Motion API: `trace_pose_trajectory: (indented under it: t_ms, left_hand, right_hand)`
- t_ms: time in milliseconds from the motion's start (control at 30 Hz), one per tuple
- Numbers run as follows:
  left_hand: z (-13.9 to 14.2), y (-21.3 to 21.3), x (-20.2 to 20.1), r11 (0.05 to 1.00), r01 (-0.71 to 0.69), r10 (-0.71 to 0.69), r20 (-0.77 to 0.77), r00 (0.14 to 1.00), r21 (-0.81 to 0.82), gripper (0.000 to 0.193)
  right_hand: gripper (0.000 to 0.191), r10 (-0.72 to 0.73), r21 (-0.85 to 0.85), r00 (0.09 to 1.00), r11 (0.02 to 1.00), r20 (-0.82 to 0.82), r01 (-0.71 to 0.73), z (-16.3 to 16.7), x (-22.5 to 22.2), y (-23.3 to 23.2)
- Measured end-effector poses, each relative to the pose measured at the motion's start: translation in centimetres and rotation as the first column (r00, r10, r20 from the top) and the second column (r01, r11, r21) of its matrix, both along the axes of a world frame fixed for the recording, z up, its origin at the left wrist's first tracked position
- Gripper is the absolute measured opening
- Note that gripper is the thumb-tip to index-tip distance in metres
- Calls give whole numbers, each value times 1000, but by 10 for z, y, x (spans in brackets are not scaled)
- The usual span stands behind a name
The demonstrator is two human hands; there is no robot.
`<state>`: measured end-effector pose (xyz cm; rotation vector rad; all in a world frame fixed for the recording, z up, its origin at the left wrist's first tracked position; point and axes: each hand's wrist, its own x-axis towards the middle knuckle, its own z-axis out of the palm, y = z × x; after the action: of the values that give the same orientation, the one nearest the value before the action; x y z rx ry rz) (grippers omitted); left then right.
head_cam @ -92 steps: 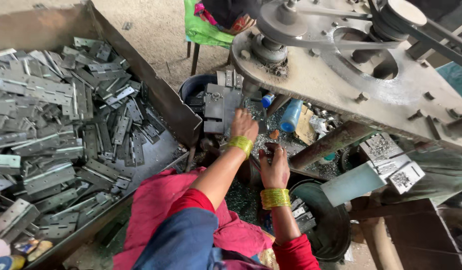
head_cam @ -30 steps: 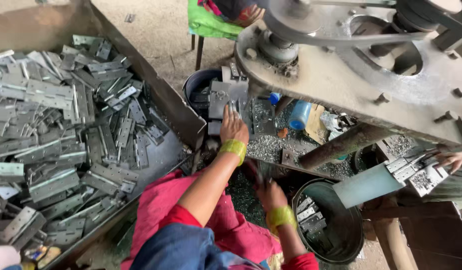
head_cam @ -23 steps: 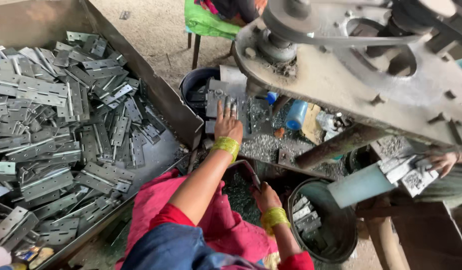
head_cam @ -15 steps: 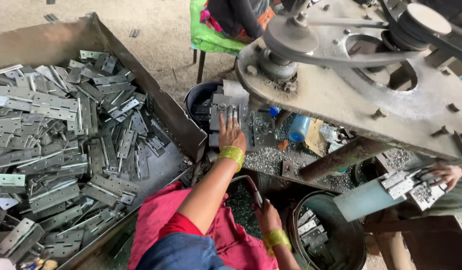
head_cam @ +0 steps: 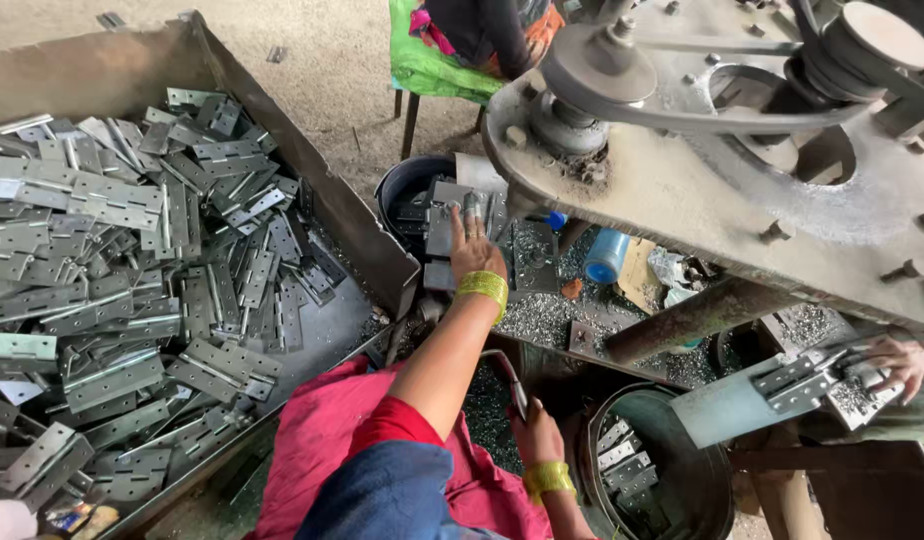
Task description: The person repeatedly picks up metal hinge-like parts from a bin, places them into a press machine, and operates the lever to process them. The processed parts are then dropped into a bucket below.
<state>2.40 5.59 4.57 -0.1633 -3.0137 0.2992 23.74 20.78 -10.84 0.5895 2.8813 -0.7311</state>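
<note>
Grey steel hinge plates [head_cam: 452, 225] stacked on the swarf-strewn press bed; left hand [head_cam: 475, 250] flat on them, fingers spread. Right hand [head_cam: 534, 432], below the bed, grips a thin metal lever [head_cam: 509, 375]. Round dark bucket [head_cam: 647, 480] right of it holds few finished plates; large rusty tray [head_cam: 312, 180] left of the bed remains heaped, so most work seems left.

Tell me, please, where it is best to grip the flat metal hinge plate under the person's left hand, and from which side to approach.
Probably by its near edge, coming from above on the person's side. The hinge plate lies flat on a stack of the same plates, so only its thin edges offer a pinch. The left hand already rests on top, fingers spread forward. The machine overhangs the right side.
</note>
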Motion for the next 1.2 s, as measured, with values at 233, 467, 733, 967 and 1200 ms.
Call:
trace_pose_trajectory:
  t_ms: [233, 467, 733, 967, 1200]
  left_hand:
    - [-19, -34, 20, 922, 70, -79, 9, 997, 380, 51]
    - [-111, -203, 114, 797, 185, -42, -253, 966, 574, 18]
    - [-130, -340, 33, 817, -488, 534, -84, 841, 308, 47]
    - [-125, -353, 14, 806, -484, 531, -56, 846, 342, 64]
    - [-183, -340, 62, 857, -308, 344, -13, 939, 414, 22]
  right_hand:
    - [51, 94, 41, 995, 995, -25, -93, -21, -2, 16]
    - [37, 178, 204, 771, 977, -612, -63, 98, 24, -31]
    - [28, 277, 614, 845, 786, -457, 74, 181, -26, -70]
    - [29, 361, 673, 830, 739, -426, 24, 184, -37, -70]
    - [30, 348, 703, 839, 709, -417, 56, 186, -28, -75]
